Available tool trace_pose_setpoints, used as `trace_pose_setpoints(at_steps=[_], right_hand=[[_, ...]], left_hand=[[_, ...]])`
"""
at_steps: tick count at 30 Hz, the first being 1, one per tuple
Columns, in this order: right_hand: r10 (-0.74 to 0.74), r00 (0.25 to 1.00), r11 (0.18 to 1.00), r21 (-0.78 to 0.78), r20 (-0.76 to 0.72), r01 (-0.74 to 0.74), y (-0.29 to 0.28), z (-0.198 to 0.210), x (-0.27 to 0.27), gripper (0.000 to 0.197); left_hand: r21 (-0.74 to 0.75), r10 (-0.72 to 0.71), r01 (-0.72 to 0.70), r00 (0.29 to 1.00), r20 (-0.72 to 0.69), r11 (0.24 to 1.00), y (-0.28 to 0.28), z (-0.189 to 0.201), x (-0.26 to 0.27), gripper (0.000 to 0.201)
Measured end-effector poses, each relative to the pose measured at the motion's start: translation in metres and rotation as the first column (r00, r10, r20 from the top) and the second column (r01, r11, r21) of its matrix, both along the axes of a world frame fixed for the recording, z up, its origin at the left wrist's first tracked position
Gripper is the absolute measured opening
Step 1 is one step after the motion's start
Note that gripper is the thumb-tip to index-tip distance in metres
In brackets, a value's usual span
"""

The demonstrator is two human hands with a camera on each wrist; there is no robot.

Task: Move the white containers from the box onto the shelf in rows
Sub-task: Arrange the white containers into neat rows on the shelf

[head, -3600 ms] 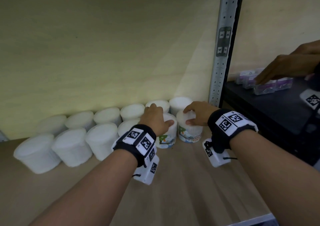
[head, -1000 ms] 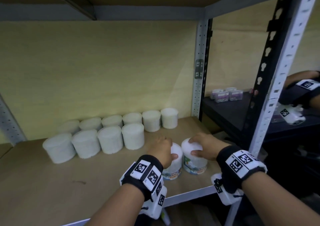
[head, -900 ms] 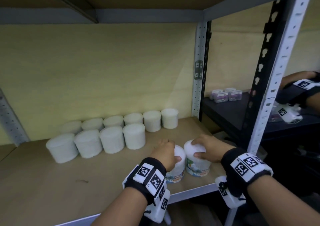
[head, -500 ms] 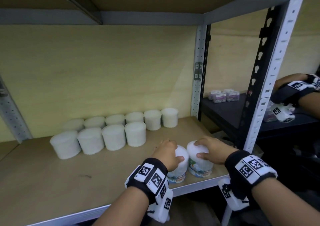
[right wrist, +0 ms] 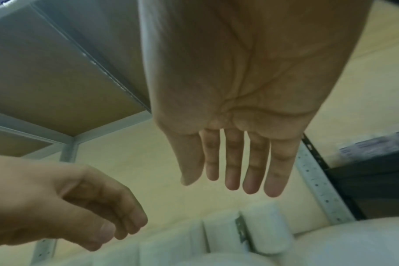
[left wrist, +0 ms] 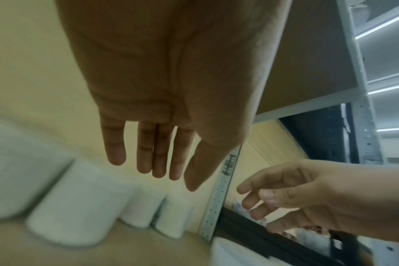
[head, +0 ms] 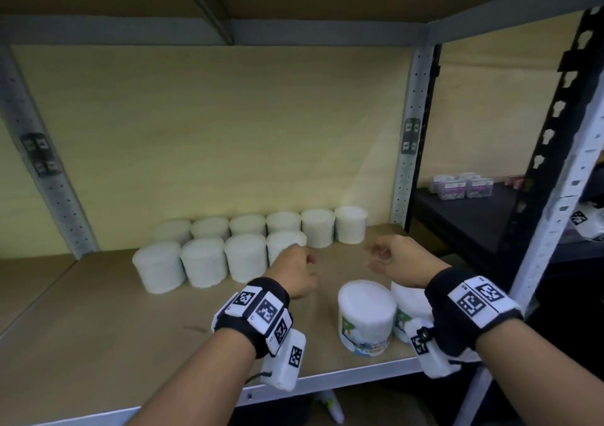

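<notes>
A pale yellow wall (head: 212, 131) stood behind the rack. To the right, a black rack (head: 464, 226) held a cluster of small clear boxes with purple labels (head: 461, 185). On the floor under the front rail lay a white object (head: 331, 407), too small to tell. Light strips (left wrist: 385, 90) glowed at the right of the left wrist view.

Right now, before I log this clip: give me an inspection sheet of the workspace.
Surface: wooden shelf, metal-framed.
Job's things: back row of six white containers; second row of four; two labelled containers near the front edge, touching.
Clutter: small dark mark on the board.
Grips: left hand and right hand both empty, above the shelf.
Cables: nothing seen.
Surroundings: black neighbouring shelf with small clear boxes.
</notes>
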State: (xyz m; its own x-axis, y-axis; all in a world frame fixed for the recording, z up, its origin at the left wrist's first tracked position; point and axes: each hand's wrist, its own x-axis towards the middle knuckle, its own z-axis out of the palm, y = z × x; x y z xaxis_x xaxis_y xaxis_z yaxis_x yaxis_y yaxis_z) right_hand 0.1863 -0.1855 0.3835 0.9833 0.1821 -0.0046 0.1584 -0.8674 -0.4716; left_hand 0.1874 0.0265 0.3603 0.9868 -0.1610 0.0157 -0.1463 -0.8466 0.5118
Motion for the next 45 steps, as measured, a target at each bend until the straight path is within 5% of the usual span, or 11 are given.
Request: trace_pose_setpoints(at_steps=[6,20,28,45], right_hand=[[0.047,0.999,0.998,0.046,0.012,-0.047,0.064,0.002,0.031,0.037],[0.092,0.988,0.955,-0.27,-0.126,-0.123,0.159,0.001,0.123,0.061],[0.071,0.978,0.905,-0.4,-0.198,-0.147,0.172,-0.008,0.145,0.066],[0.167,0.958,0.892,-0.377,-0.235,-0.248,0.163,-0.006,0.145,0.059]], left_hand=[[-0.008,0.139,-0.139,0.99,0.017,0.99,0.069,0.004,0.026,0.042],[0.09,0.177,-0.174,0.984,-0.024,0.981,0.127,-0.009,0.1,0.05],[0.192,0.14,-0.126,0.989,-0.058,0.973,0.127,-0.017,0.112,0.057],[0.237,0.126,-0.108,0.99,-0.059,0.965,0.124,-0.017,0.112,0.054]])
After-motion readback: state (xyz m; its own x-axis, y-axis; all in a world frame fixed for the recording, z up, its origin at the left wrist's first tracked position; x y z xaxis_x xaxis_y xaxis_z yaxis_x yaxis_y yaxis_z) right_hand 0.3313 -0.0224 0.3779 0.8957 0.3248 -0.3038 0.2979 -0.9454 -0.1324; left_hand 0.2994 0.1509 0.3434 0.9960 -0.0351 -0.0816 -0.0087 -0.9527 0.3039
